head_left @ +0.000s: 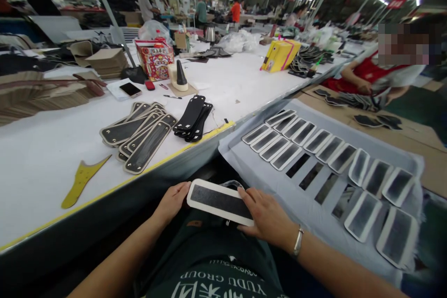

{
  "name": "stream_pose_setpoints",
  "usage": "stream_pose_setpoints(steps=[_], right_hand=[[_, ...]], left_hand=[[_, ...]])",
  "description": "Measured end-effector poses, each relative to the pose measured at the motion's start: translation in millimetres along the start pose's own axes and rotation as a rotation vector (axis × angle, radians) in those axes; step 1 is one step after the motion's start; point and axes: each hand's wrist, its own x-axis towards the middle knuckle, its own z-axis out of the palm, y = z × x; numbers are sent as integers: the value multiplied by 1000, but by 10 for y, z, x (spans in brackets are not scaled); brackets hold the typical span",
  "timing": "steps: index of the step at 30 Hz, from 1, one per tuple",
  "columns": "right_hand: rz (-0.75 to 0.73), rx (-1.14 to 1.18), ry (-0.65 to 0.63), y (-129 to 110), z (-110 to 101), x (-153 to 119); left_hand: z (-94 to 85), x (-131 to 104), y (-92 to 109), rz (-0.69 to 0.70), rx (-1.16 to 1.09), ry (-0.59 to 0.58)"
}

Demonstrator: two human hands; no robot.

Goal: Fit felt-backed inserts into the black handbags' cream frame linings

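Note:
I hold a flat oblong piece (219, 201), black in the middle with a white border, over my lap. My left hand (172, 202) grips its left end. My right hand (267, 216), with a silver bracelet on the wrist, rests on its right end with the fingers over the edge. To my right a grey sheet (244, 163) carries rows of similar white-bordered pieces (307, 142). On the white table ahead lie tan-edged black pieces (139, 137) and a stack of all-black pieces (193, 117).
A yellow pointed template (81, 180) lies near the table's yellow-taped edge. Farther back are a phone (130, 89), a black cone on a white base (180, 77), a patterned red box (154, 58) and a yellow box (279, 55). A person in red (370, 79) works at the right.

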Motion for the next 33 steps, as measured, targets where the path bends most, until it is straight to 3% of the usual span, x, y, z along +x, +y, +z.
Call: stream_pose_setpoints(steps=[3, 7, 11, 15, 20, 25, 30, 33], right_hand=[[27, -12, -26, 79, 17, 5], [32, 11, -62, 193, -20, -101], [20, 63, -57, 88, -53, -48], [49, 208, -47, 0, -92, 131], [60, 356, -194, 166, -238, 123], [136, 227, -245, 209, -357, 32], [133, 249, -220, 242, -293, 22], [143, 276, -222, 315, -252, 17]], left_hand=[[20, -20, -17, -76, -85, -5], [73, -27, 2, -84, -15, -96], [95, 8, 50, -81, -20, -70], [-1, 61, 29, -184, -171, 13], [-46, 135, 32, -266, -399, -19], [60, 206, 178, -295, -401, -51], [133, 310, 385, -243, -441, -54], [151, 363, 486, -264, -488, -112]])
